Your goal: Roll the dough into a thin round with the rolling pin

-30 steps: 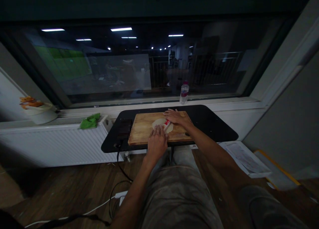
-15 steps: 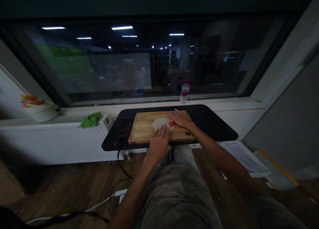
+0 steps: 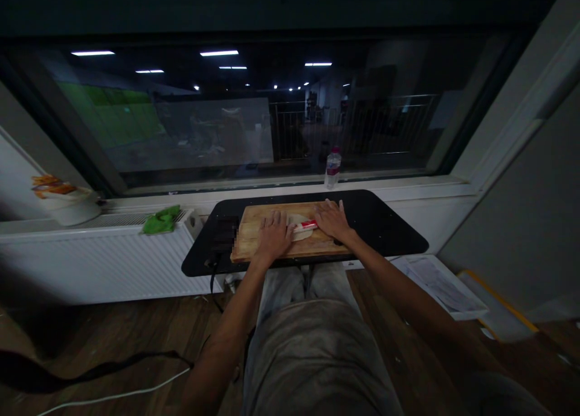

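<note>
On a wooden cutting board [image 3: 247, 238] lies a flat, pale round of dough [image 3: 304, 235]. Across it runs a rolling pin [image 3: 305, 225] with a red and white label, visible only between my hands. My left hand [image 3: 274, 233] lies flat over the pin's left end, its fingers stretched and spread. Over the other end rests my right hand [image 3: 333, 219], also flat with fingers apart. Both ends of the pin are hidden under the hands.
The board rests on a black table [image 3: 385, 226] by the window. A water bottle [image 3: 332, 168] stands on the sill. To the left are a radiator [image 3: 113, 265], a green cloth [image 3: 162, 220] and a white container [image 3: 72, 206]. A white tray [image 3: 446, 286] sits low at right.
My left hand has moved left and away from me, off the dough's near edge, and its fingers have spread. The rolling pin lies more level, with more of its label showing.
</note>
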The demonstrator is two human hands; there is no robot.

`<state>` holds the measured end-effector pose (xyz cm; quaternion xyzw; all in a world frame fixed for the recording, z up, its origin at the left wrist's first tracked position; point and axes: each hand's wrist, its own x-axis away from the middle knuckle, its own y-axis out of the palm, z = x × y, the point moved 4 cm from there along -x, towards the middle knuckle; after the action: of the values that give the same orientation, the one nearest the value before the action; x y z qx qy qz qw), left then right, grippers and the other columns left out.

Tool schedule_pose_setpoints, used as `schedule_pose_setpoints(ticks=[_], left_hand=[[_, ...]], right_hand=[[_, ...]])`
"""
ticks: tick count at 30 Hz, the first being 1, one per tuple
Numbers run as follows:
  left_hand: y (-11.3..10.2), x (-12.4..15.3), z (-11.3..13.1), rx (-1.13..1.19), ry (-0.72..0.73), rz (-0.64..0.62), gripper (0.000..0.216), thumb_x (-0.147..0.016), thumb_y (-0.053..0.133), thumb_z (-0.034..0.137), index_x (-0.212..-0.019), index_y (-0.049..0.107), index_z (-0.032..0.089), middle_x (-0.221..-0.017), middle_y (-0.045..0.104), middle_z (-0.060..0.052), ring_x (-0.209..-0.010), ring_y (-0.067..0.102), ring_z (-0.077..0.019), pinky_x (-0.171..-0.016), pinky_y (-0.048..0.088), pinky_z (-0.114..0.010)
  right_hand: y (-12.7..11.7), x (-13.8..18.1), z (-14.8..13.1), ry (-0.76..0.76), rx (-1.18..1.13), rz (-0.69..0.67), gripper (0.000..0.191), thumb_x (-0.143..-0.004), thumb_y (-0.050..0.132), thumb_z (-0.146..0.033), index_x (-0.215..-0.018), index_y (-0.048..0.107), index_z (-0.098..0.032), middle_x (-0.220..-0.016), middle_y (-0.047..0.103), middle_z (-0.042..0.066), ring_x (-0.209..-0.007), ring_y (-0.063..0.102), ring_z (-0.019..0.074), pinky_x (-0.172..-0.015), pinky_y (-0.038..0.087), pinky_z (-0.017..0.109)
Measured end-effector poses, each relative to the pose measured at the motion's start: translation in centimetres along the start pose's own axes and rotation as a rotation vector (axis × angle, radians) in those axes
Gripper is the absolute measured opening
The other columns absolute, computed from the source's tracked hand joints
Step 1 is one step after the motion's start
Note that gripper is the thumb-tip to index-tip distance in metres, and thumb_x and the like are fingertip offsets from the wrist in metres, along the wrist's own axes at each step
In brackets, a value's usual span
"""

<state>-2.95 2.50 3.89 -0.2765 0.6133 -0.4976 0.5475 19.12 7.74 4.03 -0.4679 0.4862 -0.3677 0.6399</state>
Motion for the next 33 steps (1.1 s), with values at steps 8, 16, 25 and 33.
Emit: schedule_pose_setpoints(ticks=[8,16,25,33], left_hand=[[1.2,-3.8,-2.1,-0.028,-0.066,-0.065,0.069,-0.121,0.023,0.052,-0.173,0.048,0.013,-0.176,0.052,-0.022,-0.174,0.028,-0.0415,-0.136,0.031,-0.066],[1.8,-6.6,-3.7,0.005,-0.049,-0.148,0.064,-0.119,0.025,0.04,-0.171,0.053,0.017,-0.17,0.061,-0.018,-0.17,0.037,-0.0393,-0.135,0.035,-0.065],[3.6,-7.5,-5.4,0.046,0.146,-0.216,0.058,-0.117,0.032,0.035,-0.167,0.057,0.02,-0.173,0.059,-0.01,-0.169,0.042,-0.0307,-0.139,0.033,-0.05],[3.2,-6.4,-5.2,-0.049,0.297,-0.208,0.051,-0.11,0.04,0.019,-0.155,0.065,0.016,-0.163,0.067,-0.015,-0.159,0.055,-0.0249,-0.141,0.031,-0.047]], right_hand=[[-0.6,-1.8,-0.3,0.091,-0.08,-0.094,0.063,-0.115,0.034,-0.034,-0.175,0.051,-0.023,-0.178,0.053,0.012,-0.171,0.035,0.0358,-0.14,0.02,0.066],[-2.1,0.1,-1.7,0.102,-0.069,-0.064,0.059,-0.116,0.033,-0.033,-0.165,0.062,-0.015,-0.168,0.062,0.018,-0.158,0.052,0.0362,-0.135,0.03,0.057],[-3.9,4.5,-4.2,0.087,-0.033,0.002,0.06,-0.122,0.023,-0.034,-0.146,0.074,-0.013,-0.154,0.073,0.018,-0.15,0.061,0.034,-0.132,0.035,0.049],[-4.9,5.7,-5.1,0.155,-0.031,-0.034,0.06,-0.122,0.022,-0.04,-0.149,0.069,-0.014,-0.151,0.074,0.02,-0.126,0.077,0.0309,-0.106,0.057,0.036]])
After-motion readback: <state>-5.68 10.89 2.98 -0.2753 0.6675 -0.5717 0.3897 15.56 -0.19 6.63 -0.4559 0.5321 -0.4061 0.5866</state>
